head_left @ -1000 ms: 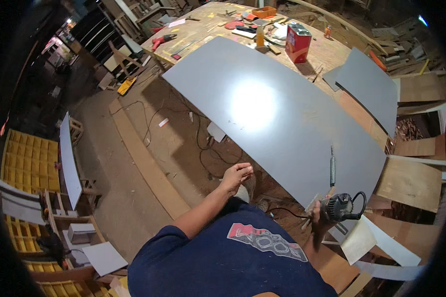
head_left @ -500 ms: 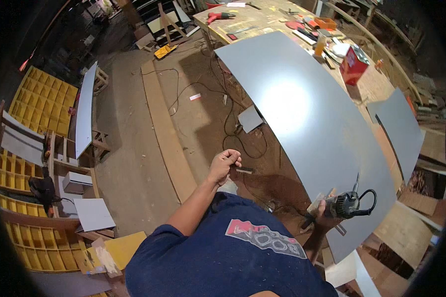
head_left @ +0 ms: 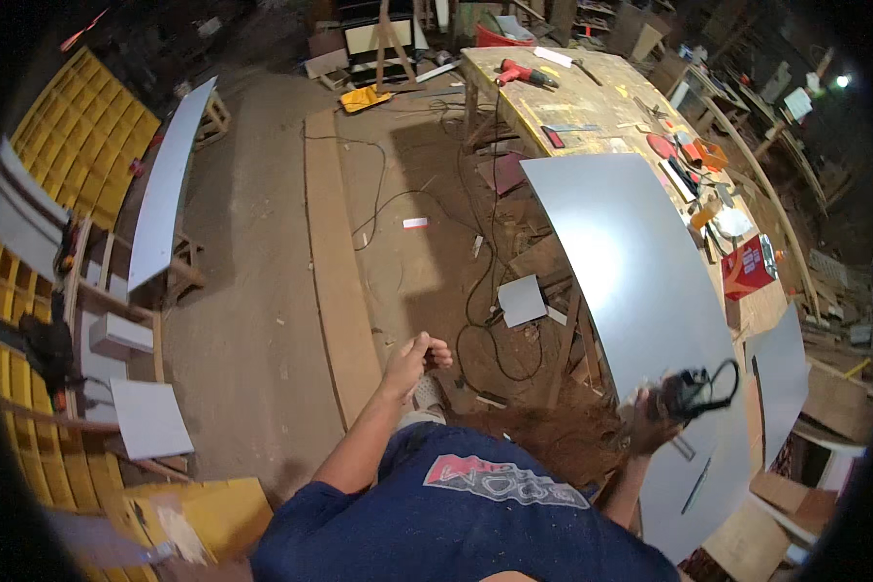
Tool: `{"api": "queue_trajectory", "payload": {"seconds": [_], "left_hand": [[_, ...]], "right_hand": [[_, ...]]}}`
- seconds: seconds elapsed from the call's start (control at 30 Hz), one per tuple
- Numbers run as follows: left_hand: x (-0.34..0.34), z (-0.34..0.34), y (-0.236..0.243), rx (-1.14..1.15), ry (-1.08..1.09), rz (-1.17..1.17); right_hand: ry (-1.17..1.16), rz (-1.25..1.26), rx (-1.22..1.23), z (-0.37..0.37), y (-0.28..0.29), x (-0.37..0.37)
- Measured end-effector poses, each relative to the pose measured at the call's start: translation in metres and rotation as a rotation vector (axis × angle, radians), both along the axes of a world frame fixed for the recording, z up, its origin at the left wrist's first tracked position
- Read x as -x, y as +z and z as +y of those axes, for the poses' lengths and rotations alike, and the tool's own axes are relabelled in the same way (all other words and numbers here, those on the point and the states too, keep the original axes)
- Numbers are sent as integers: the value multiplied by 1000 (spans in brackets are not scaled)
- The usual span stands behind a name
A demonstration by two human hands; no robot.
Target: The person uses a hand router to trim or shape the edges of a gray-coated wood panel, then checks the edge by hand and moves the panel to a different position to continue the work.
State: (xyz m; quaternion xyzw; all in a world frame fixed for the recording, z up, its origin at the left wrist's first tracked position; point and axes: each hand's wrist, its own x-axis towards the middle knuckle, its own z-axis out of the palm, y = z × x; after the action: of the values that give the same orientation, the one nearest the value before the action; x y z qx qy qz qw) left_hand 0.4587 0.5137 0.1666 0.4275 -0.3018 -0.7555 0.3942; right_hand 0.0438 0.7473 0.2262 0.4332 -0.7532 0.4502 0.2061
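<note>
My right hand (head_left: 647, 415) grips a black power router (head_left: 686, 393) with a looped cord and metal base, over the large grey panel (head_left: 616, 262) lying along the workbench. A slim tool (head_left: 695, 485) rests on the panel below it. My left hand (head_left: 419, 357) is out in front of me over the floor, fingers curled and thumb near the index; whatever it may hold is hidden or too small to name.
A workbench (head_left: 495, 68) carries a red heat gun (head_left: 524, 76), red can (head_left: 747, 272) and scattered tools. Cords and a long board (head_left: 335, 242) lie on the floor. A white panel (head_left: 165, 204) on trestles and yellow gridded frames (head_left: 82, 116) stand left; another grey panel (head_left: 781, 388) is right.
My view has swung along the bench, so the large panel appears farther right and steeper. My right hand still grips the router; my left fingers stay curled.
</note>
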Motion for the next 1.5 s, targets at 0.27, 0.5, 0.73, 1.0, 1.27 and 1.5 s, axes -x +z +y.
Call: {"api": "queue_trajectory", "payload": {"seconds": [0.27,0.5,0.73,1.0,1.27,1.5], "left_hand": [[-113,-87,-38,224,-109,-484],[-117,-132,-28,-29,131,272],[-103,-243,-66,45,110,-40],[-17,-454,-57,133,202,-456],[47,-619,-82,54,133,-420],[111,-780,-97,62,-369,-349]], "right_hand": [[327,-213,43,-167,24,-54],[476,-276,115,-300,21,-79],[559,-476,146,-463,-20,-74],[603,-786,259,-669,-15,-48],[471,-789,467,-855,-5,2],[53,-1396,802,-1002,-59,93]]}}
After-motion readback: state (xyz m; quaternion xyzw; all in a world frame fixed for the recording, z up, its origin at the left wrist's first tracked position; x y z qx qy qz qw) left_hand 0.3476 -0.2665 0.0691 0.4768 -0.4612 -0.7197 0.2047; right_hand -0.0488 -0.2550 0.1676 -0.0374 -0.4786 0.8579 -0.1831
